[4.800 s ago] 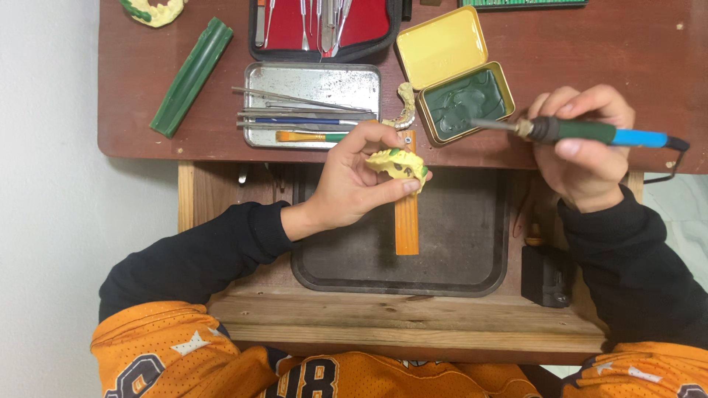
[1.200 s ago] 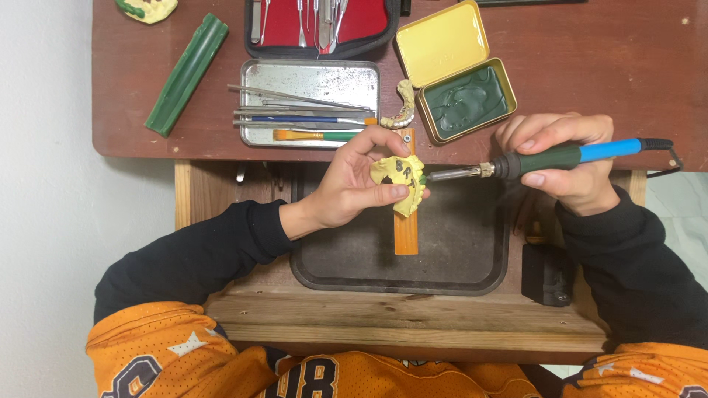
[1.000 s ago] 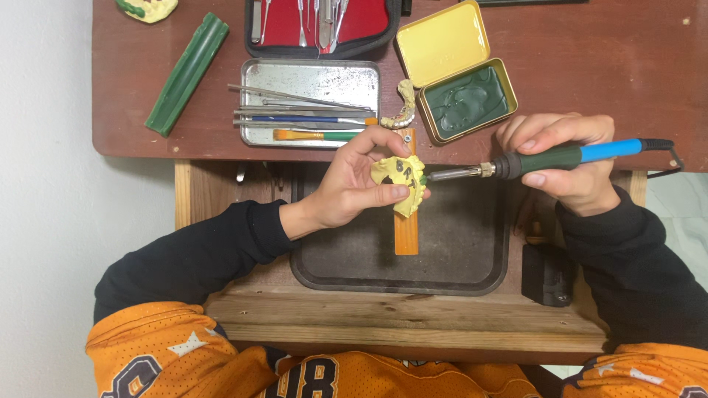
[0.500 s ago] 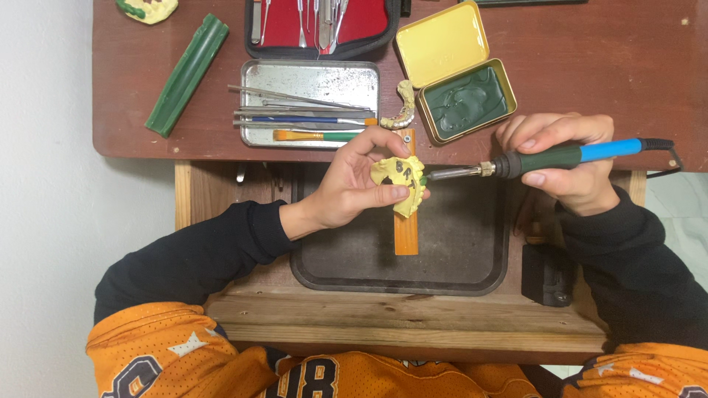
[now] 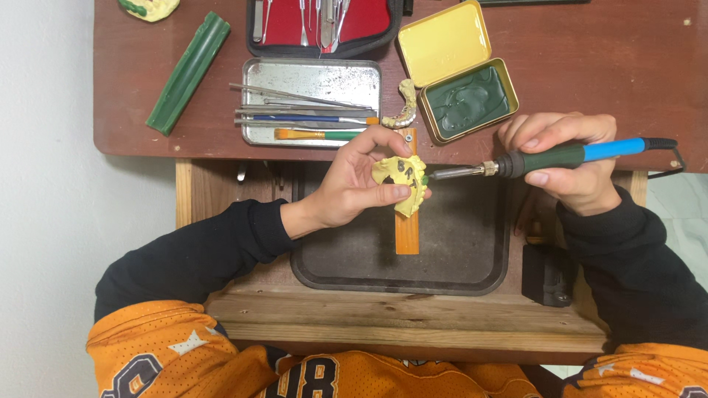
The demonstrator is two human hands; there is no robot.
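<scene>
Head view, the only 1 I have.

Step in hand, as I judge it: wax is being worked onto a dental cast with a heated tool. The left hand (image 5: 354, 193) holds the yellow dental cast (image 5: 400, 177) above the orange wooden peg (image 5: 406, 228), thumb and fingers clamped around its near and far edges. The right hand (image 5: 564, 158) has its fingers closed in a pen grip on the electric wax tool (image 5: 560, 156), green at the grip and blue toward the cord. The metal tip points left and sits at the cast's right edge, where a small green spot shows; I cannot tell whether tip and cast actually touch.

Next move, by my judgement: it calls for a steady cast and a light, short stroke of the tip, since the spot is small and sits beside the fingertips.

Materials and shapes:
- The cast is matte, chalky yellow and arch-shaped, with dark marks on its face.
- The dark tray (image 5: 457, 258) below is shallow, with rounded corners and a dull surface.
- The yellow tin (image 5: 472, 103) lies open, holding glossy green wax in uneven pools.
- The metal tray (image 5: 310, 81) is scuffed steel carrying slim instruments and 2 brushes.
- A green wax stick (image 5: 188, 72), a ridged bar, lies on the reddish-brown desk (image 5: 590, 66).
- A second pale tooth arch (image 5: 403, 107) rests between the tin and the steel tray.
</scene>
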